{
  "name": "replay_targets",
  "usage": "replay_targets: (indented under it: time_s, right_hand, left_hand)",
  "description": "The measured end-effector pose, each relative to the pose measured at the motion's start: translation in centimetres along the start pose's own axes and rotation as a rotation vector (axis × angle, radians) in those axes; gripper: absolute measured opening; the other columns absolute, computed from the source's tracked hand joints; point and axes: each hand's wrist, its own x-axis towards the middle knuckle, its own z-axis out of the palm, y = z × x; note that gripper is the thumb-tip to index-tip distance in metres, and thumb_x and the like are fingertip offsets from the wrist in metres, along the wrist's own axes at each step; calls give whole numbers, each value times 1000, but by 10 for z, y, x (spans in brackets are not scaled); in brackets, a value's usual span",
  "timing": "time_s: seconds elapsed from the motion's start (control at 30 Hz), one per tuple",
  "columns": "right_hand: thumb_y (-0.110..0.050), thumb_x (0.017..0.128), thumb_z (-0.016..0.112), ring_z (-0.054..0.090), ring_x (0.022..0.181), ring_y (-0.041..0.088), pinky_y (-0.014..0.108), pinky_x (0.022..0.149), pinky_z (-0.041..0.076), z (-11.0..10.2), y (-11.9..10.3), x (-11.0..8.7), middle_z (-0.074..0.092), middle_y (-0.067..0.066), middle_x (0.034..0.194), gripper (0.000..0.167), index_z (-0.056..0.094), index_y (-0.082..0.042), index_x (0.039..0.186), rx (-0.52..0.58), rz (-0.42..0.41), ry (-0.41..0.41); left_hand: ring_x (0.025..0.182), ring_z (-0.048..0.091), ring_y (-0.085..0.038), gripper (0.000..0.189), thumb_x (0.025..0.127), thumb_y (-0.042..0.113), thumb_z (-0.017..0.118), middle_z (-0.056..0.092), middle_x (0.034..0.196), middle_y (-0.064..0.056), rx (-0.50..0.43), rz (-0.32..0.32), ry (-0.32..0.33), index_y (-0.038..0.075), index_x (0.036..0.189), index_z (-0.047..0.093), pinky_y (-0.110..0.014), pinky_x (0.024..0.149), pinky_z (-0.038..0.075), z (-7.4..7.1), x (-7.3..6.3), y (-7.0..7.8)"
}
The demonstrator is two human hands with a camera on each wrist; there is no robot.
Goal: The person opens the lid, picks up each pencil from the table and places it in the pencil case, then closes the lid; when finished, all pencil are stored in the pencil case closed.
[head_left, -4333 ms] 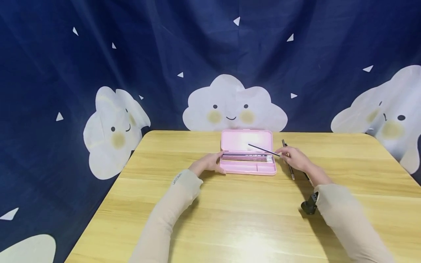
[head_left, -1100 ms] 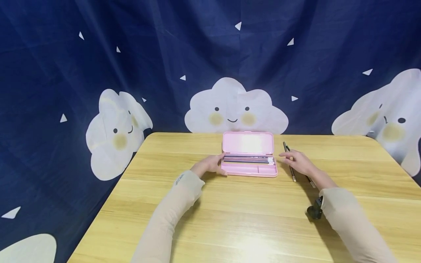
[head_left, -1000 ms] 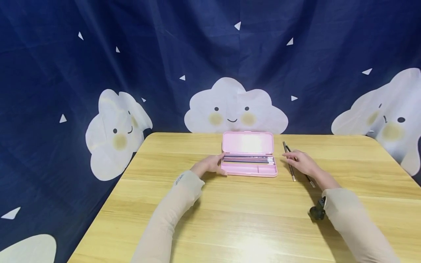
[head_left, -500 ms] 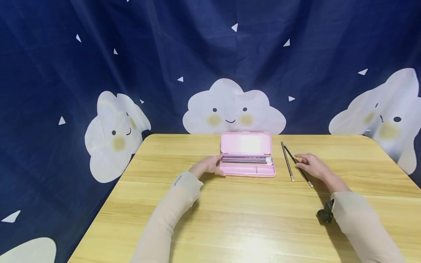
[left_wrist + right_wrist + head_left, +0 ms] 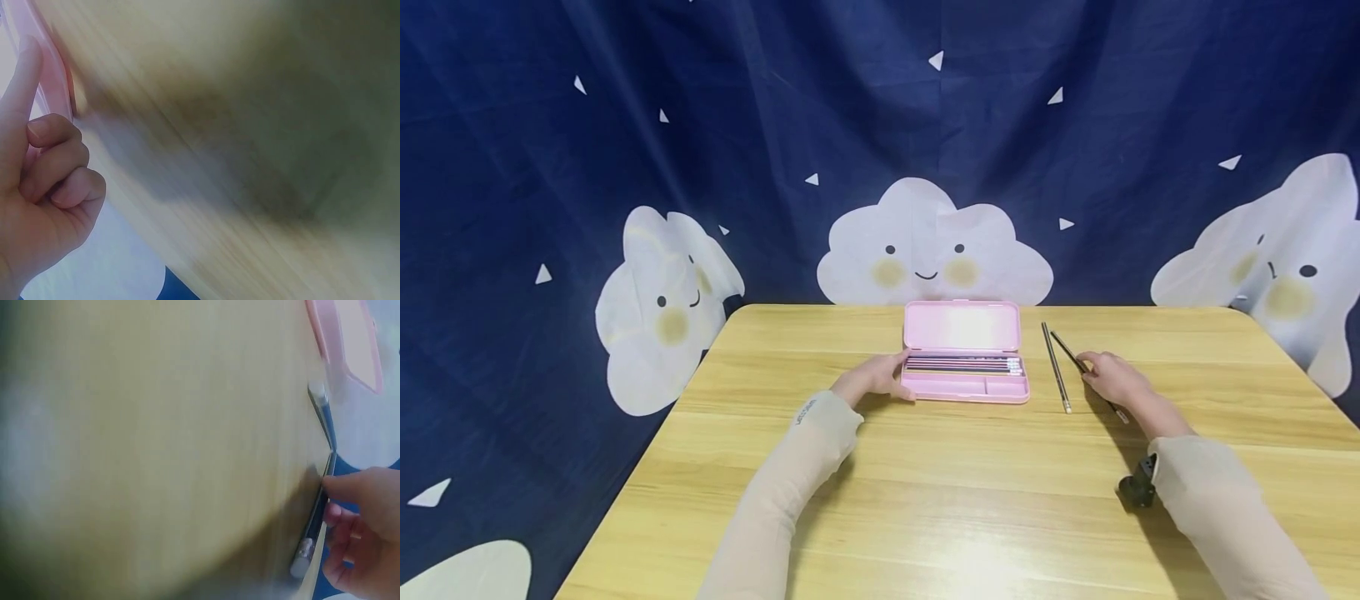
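A pink pencil case (image 5: 951,386) lies with its lid raised at the back of the table. Several pencils (image 5: 964,365) lie side by side in its rear compartment, their white erasers to the right. My left hand (image 5: 877,377) holds the case's left end; in the left wrist view, several of its fingers are curled and one digit stretches along the pink edge. Over on the right, my right hand (image 5: 1114,379) pinches a dark pencil (image 5: 317,515) between thumb and fingers, its eraser end towards me. Another dark pencil (image 5: 1056,367) lies on the table between that hand and the case.
The wooden table (image 5: 880,483) carries the case and pencils. Behind it hangs a dark blue curtain (image 5: 760,100) printed with white clouds. A small black camera (image 5: 1138,485) sits at my right wrist.
The pencil held earlier by my right hand has gone from it and lies in the case. That hand has moved right and now pinches the farther pencil, slightly shifted. My left hand stays at the case.
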Motion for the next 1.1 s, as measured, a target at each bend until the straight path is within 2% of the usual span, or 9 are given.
replay_targets:
  time_s: [0.2, 0.43, 0.67, 0.8, 0.9, 1.1]
  right_hand:
    - [-5, 85, 57, 59, 78, 37, 47, 65, 49, 0, -3, 0, 62, 24, 84, 38, 48, 12, 118, -17, 35, 27]
    - [-1, 85, 50, 55, 90, 45, 51, 70, 46, 4, -3, -1, 60, 30, 95, 33, 49, 10, 116, 8, 95, 51]
    - [2, 85, 44, 50, 92, 49, 49, 65, 43, 2, -5, 0, 50, 37, 101, 33, 46, 9, 117, 41, 138, 160]
    - [1, 86, 42, 50, 87, 43, 49, 64, 43, 0, -10, 2, 50, 32, 97, 34, 47, 5, 120, 47, 128, 228]
    - [1, 85, 44, 50, 83, 38, 49, 65, 43, -2, -15, 3, 52, 29, 92, 34, 51, 4, 118, 37, 89, 276]
    - [1, 85, 51, 54, 79, 36, 50, 68, 44, 0, -30, 11, 58, 23, 84, 30, 56, 4, 115, 56, 1, 314]
  left_hand:
    - [133, 30, -27, 98, 73, 38, 75, 31, 145, -16, -17, 10, 9, 9, 146, 17, -34, 110, 24, 0, 0, 0]
    - [132, 30, -28, 98, 73, 39, 74, 31, 145, -16, -5, 6, 3, 11, 147, 17, -35, 110, 24, 1, 0, 0]
    - [133, 28, -27, 96, 74, 38, 74, 29, 146, -15, -20, 0, 1, 9, 146, 17, -35, 110, 23, -1, -1, 2]
    - [133, 29, -27, 96, 74, 37, 74, 30, 146, -16, -17, 5, 1, 8, 146, 17, -34, 111, 22, -1, -1, 2]
    - [133, 29, -28, 96, 74, 37, 74, 29, 146, -16, -21, 2, 1, 10, 146, 17, -35, 110, 23, -1, -1, 2]
    - [134, 28, -27, 96, 74, 38, 74, 29, 146, -15, -17, -1, 3, 11, 147, 16, -34, 111, 22, 0, 0, 1]
